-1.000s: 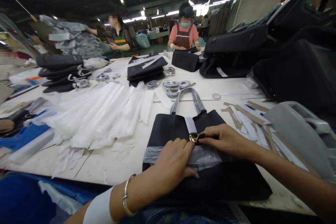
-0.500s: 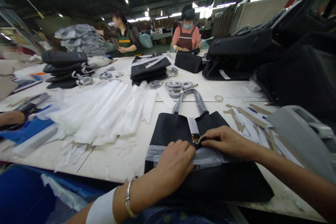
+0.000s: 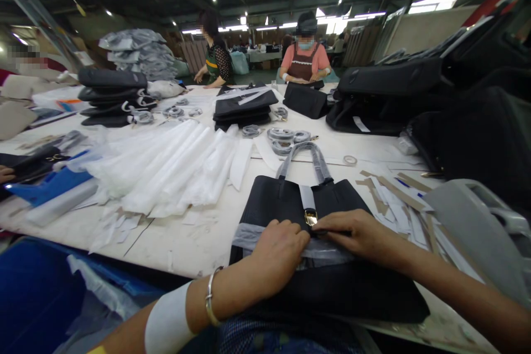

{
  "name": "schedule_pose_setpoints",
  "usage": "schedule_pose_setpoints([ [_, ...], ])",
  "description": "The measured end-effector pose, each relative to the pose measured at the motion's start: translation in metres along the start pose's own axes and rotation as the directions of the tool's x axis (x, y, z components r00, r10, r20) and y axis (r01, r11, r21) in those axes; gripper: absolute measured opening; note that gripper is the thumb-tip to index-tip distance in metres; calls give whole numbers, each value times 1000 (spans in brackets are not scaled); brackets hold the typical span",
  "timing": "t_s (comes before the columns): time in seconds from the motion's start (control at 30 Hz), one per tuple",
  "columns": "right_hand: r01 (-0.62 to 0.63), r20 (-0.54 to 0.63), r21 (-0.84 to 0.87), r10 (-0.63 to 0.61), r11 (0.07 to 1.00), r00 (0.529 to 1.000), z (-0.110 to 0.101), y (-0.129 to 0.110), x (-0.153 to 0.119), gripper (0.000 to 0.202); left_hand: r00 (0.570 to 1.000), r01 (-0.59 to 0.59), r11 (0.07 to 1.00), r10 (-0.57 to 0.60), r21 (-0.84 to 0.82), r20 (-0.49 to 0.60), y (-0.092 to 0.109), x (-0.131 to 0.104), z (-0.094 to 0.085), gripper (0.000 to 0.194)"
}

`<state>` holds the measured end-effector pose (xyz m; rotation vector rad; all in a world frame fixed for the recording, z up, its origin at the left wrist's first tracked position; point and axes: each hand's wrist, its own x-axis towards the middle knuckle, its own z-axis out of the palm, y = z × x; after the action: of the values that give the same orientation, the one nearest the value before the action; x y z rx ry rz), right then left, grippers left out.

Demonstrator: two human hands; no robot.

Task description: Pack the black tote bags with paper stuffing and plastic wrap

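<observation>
A black handbag (image 3: pixel 269 199) lies in front of me, its plastic-wrapped handles (image 3: pixel 320 163) pointing away. Down its middle runs a strap covered in a white strip (image 3: pixel 307 197), ending at a gold clasp (image 3: pixel 311 218). Clear plastic film (image 3: pixel 250 235) crosses the bag's front below the clasp. My left hand (image 3: pixel 274 257) presses on the bag and film with curled fingers; its fingertips are partly hidden. Just below the clasp, the fingers of my right hand (image 3: pixel 365 238) pinch a small black strap tab.
White wrapping sheets (image 3: pixel 174 166) spread to the left. Coiled wrapped straps (image 3: pixel 282 138) and a tape roll (image 3: pixel 349 160) lie beyond the bag. Cardboard strips (image 3: pixel 392 193) and a grey plastic object (image 3: pixel 468 232) sit right. Stacked black bags (image 3: pixel 244 105) stand farther back; two co-workers stand across the table.
My right hand has come down slightly at the clasp, which now sits flatter and shows its gold face. My left hand stays on the bag. The view has shifted a little left.
</observation>
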<state>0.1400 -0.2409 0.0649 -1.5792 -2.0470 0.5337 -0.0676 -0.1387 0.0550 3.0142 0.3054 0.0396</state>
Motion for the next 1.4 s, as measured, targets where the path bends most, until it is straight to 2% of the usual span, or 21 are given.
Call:
schedule_pose_setpoints([
  [0.07,44,-21,-41,-45,998,999,2,1,-2,28,1000,7,1000,-7,7,-9,2,0,0,2],
  [0.13,71,-49,-80,-75,994,996,5,3,-3,29,999,34,999,-34,-1,-35,4,-2,-2,10],
  [0.27,37,-39,-76,-40,996,998,6,2,0,30,997,55,998,-56,-24,-51,10,-5,-6,47],
  [0.33,13,-16,-62,-14,998,1000,4,0,1,30,999,39,999,-39,-17,-26,12,-6,-8,58],
  [0.4,5,6,-50,-5,999,1000,1,-1,1,30,999,37,999,-37,-3,4,12,-7,-9,55],
  [0.57,19,23,-40,-18,999,1000,0,2,-1,31,1000,3,1000,-3,19,29,10,-5,-3,18],
  [0.67,35,16,-41,-34,999,999,1,3,-1,30,999,-19,999,18,31,33,9,-3,1,7],
  [0.83,26,17,-13,-25,1000,1000,0,4,0,31,998,-58,998,58,1,-27,13,-8,-8,3],
  [1.0,0,151,16,-2,1000,989,-10,4,5,44,990,-90,996,90,6,-110,12,-12,-18,6],
  [1.07,-43,161,51,34,998,986,-16,3,7,44,989,-68,998,69,14,-134,6,-8,-18,13],
  [1.17,-136,30,81,134,987,991,-21,2,4,37,988,14,1000,-10,27,-157,-5,2,-15,37],
  [1.27,-213,-131,-18,209,977,969,-21,-1,-8,41,988,48,999,-45,23,-145,-12,5,-10,58],
  [1.33,-218,-228,-150,181,964,957,-16,-5,-20,45,986,34,999,-32,10,-161,-12,2,-7,66],
  [1.4,-163,-266,-299,82,940,960,-6,-8,-33,50,978,-1,1000,3,12,-210,-11,-5,-4,72],
])
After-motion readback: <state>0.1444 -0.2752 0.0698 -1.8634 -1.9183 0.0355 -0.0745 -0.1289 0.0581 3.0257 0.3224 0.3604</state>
